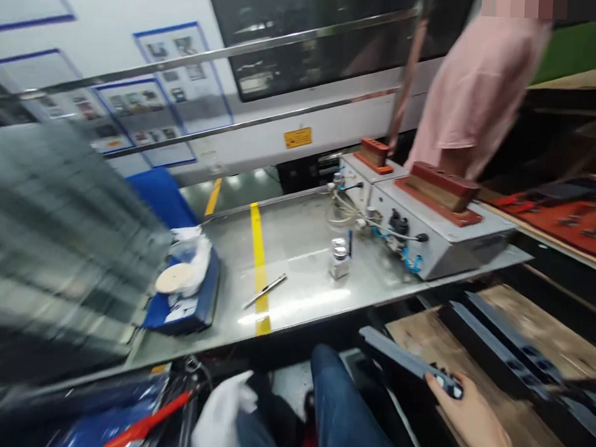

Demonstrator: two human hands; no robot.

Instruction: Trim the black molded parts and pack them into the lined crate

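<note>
Right hand [470, 415]: low at the right edge of the view, fingers closed around the near end of a long grey plastic strip [401, 360]. Strip runs up and to the left from the hand, held clear of the desk, over the dark gap beside the knee.

Left hand: not in view; a large blurred grey mass fills the left side of the picture and cannot be identified.

Knee in blue jeans [342, 410]: bottom centre, just left of the strip.

Wooden board [564, 347]: right of the hand, carrying several more grey strips [500, 344] laid side by side.

Desk [299, 296]: steel top, with a yellow tape line running front to back.

On the desk:
- metal pen-like tool [265, 290], lying across the yellow line;
- small bottle [339, 258], upright, near the middle;
- grey control box [440, 236] with hoses and a reddish block on top, at the right end;
- blue pad [196, 305] with a white round disc [174, 277] and white cloth on it, at the left.

Person in a pink top [474, 93]: standing behind the control box.
</note>
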